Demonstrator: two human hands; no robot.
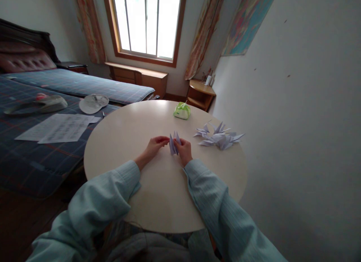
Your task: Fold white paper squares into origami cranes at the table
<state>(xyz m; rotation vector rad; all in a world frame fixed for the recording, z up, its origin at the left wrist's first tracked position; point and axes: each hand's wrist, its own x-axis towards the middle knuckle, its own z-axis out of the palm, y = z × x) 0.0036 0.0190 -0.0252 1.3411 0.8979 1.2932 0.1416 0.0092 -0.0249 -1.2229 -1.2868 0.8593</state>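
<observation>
Over the middle of the round table, a folded pale-lilac paper crane (pixel 172 144) is held upright, its pointed parts rising. My right hand (pixel 184 150) is closed on its right side, with the thumb and fingers pinching the paper. From the left, my left hand (pixel 158 143) meets the crane's left edge, its fingers pinched together at the paper. The fingertips of both hands are partly hidden by the folds. Several finished paper cranes (pixel 221 137) in the same pale paper lie in a heap to the right of my right hand.
A green-and-white tissue pack (pixel 182 111) sits near the far edge of the round white table (pixel 113 141). At left is a bed (pixel 50 160) bearing printed sheets (pixel 66 128), a white cap (pixel 93 103) and a bag (pixel 53 103). A wall (pixel 296 141) borders the right side.
</observation>
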